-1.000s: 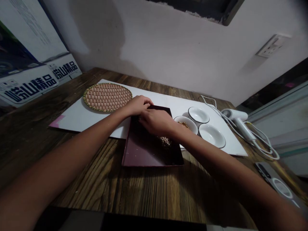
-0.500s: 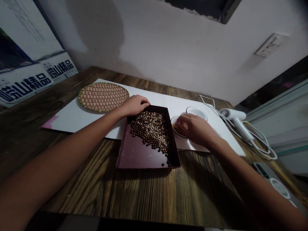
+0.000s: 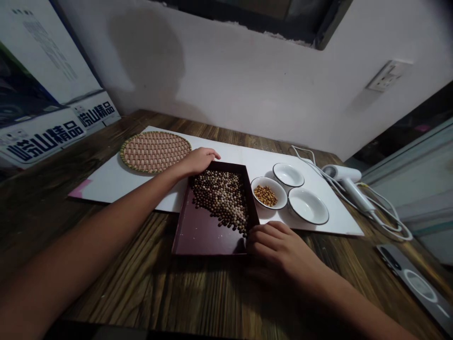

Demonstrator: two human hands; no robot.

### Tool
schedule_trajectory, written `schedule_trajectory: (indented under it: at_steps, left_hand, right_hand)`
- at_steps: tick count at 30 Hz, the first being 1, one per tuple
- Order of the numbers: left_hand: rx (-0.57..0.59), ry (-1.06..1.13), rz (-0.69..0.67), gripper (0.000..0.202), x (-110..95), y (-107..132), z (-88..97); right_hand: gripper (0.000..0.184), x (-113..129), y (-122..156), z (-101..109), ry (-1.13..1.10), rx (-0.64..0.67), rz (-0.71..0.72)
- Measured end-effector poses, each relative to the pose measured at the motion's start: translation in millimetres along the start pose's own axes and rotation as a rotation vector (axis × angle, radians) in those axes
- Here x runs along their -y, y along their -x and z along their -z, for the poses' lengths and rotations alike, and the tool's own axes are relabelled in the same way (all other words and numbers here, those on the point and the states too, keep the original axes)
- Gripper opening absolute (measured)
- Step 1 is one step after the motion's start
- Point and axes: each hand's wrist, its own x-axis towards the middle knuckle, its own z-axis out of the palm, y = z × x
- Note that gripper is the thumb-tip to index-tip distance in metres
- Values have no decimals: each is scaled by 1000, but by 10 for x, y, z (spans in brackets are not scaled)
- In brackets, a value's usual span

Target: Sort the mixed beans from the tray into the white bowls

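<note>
A shallow maroon box tray (image 3: 212, 243) lies on the table with a heap of small round dark-brown and tan beads or seeds (image 3: 224, 196) in its far and right part. My left hand (image 3: 200, 160) is closed over the tray's far left corner. At the near right corner, my right hand (image 3: 274, 245) has its fingers curled over the rim; their tips are partly hidden. Just right of the tray, a white dark-rimmed bowl (image 3: 282, 197) contains golden-orange pieces (image 3: 265, 195) of similar size. Two more white bowls, a far one (image 3: 288, 174) and a near one (image 3: 308, 206), have nothing visible inside.
An oval woven mat (image 3: 155, 151) lies on a white board (image 3: 230, 152) at left. To the right are a white hair dryer (image 3: 348, 182) with its looped cord and a grey phone-like device (image 3: 414, 283). Printed boxes (image 3: 53, 137) stand far left, against the wall.
My right hand has left the bowl of golden-orange pieces and come nearer, to the tray's near right corner. My left hand stays at the far corner. The view has tilted slightly upward.
</note>
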Motion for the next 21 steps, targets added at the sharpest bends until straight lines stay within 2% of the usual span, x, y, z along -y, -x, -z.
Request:
schedule_trajectory:
  at_steps: [4, 9, 11, 13, 16, 21]
  left_hand:
    - [15, 145, 60, 47, -12, -4, 38]
    - [83, 309, 154, 76, 27, -28, 98]
    - [123, 329, 164, 82, 44, -41, 117]
    - [143, 326, 167, 83, 48, -46, 120]
    - [102, 256, 124, 78, 26, -34, 94]
    - [109, 76, 11, 37, -19, 15, 42]
  right_hand:
    - [17, -38, 10, -19, 7, -52, -1]
    - [7, 33, -61, 326, -154, -188, -49]
    - [4, 63, -88, 436, -220, -262, -54]
    - [5, 83, -96, 461, -267, -275, -41]
    - [7, 104, -61, 352, -293, -247, -10]
    - [8, 119, 51, 91, -308, -264, 4]
